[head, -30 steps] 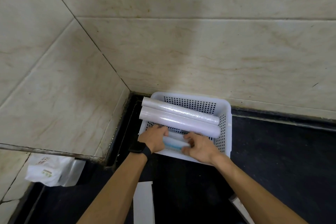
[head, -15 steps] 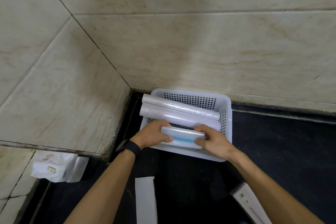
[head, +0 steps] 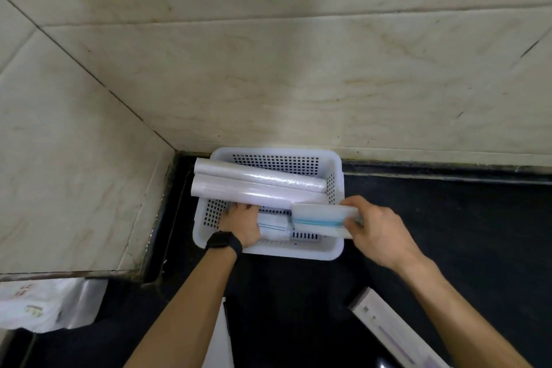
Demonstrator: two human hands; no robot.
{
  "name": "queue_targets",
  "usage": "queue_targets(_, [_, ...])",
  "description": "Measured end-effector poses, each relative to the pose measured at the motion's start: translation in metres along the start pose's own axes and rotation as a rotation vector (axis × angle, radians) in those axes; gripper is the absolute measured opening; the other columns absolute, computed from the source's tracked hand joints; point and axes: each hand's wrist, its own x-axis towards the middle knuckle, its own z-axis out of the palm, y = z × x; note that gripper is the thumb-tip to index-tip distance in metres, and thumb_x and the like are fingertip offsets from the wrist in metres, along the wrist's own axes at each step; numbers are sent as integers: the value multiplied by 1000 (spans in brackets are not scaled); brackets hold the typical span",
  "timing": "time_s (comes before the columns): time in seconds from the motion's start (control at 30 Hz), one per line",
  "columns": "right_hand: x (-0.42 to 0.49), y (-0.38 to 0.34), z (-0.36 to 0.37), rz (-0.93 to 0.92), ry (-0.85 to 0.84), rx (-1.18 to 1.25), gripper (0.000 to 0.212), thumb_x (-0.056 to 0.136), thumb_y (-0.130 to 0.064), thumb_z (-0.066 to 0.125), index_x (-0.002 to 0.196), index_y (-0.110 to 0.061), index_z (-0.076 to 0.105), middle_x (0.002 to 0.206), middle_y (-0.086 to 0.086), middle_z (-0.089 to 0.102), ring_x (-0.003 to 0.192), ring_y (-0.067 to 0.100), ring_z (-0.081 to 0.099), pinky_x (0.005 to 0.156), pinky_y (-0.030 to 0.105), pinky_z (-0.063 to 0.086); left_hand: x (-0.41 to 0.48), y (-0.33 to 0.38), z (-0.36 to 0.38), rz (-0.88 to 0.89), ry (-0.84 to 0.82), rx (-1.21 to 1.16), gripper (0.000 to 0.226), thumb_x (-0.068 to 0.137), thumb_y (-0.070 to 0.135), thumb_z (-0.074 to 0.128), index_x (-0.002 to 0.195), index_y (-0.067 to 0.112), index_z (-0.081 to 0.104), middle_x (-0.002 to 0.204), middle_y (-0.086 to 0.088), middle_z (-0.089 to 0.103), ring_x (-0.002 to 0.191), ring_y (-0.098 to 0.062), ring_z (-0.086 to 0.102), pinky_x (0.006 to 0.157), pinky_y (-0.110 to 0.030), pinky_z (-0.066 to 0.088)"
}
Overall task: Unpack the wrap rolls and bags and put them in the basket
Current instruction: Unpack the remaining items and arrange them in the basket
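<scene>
Over the basket (head: 263, 251), the right hand (head: 378, 236) grips a blue-striped bag stack (head: 319, 219). Left hand (head: 242, 224) fingers rest closed on another bag pack (head: 273, 225). Box (head: 394, 334) print is illegible.

The white perforated basket (head: 334, 251) sat in the counter corner. Two pale wrap rolls (head: 260, 185) lay side by side along its 12 o'clock side, their left ends overhanging the rim. At 3 o'clock a blue-striped bag pack (head: 319, 219) was held above the rim; another, seemingly similar pack (head: 273, 227) lay inside.
</scene>
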Motion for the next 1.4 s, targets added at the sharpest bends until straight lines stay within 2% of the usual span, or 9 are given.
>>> queue_targets(0.2, [-1,-12,4,-31,-3,7,28,96,-29,54,124,-32,51,108,-1,71,90,25,68,69,35,50,0,-4,-8,-4,-33,67,36,84,22,56,120,22,57,135,-8,49,128,-33,40,111,-51,31])
queue_targets(0.37, [2,-26,4,-26,16,-66,31,97,-27,50,128,-29,51,109,1,69,86,31,67,67,39,54,-14,-15,-18,131,-80,-16,15,92,17,51,106,18,44,108,-10,62,91,-29,59,77,-38,50])
queue_targets(0.53, [13,-41,18,-55,-67,-63,33,95,-25,52,128,-26,53,107,6,71,86,31,68,68,38,54,-43,-51,-49,203,85,30,30,94,28,48,123,20,50,109,-5,61,92,-25,59,75,-36,49])
queue_targets(0.7, [42,-77,67,-47,-291,204,34,96,-23,56,130,-20,56,116,5,67,105,23,63,83,27,45,-64,-91,-82,112,272,-101,13,93,26,45,102,24,54,91,5,55,80,-19,54,61,-32,34])
queue_targets(0.9, [60,-96,110,-78,-304,73,24,95,-21,50,112,-11,63,116,12,69,103,27,63,95,36,49,-58,-70,-70,113,170,-102,9,95,25,40,91,24,49,92,2,58,79,-18,53,63,-32,35])
queue_targets(1.0, [59,-91,110,-123,-314,-105,31,93,-33,51,117,-17,64,125,9,66,119,27,53,108,41,38,-42,-45,-51,137,109,36,18,93,23,42,105,16,54,101,-6,64,85,-25,58,69,-33,37])
queue_targets(1.2, [52,-74,83,-44,-317,88,50,89,-26,59,137,-15,50,134,10,56,119,28,56,103,39,47,-14,-22,-32,144,86,12,14,94,19,43,101,16,55,101,-12,63,77,-25,50,63,-32,34])
queue_targets(1.3, [45,-60,72,49,-328,159,29,92,-27,55,116,-11,60,113,9,67,104,25,64,92,41,53,-4,-17,-19,194,101,-11,26,93,18,45,114,16,59,117,-10,59,97,-27,54,69,-33,42])
queue_targets(1.4, [47,-60,69,164,-395,334,29,94,-24,49,116,-10,61,111,8,67,104,25,63,94,42,52,0,-15,-8,212,42,-32,43,92,14,44,134,21,51,136,-9,48,116,-31,47,89,-43,48])
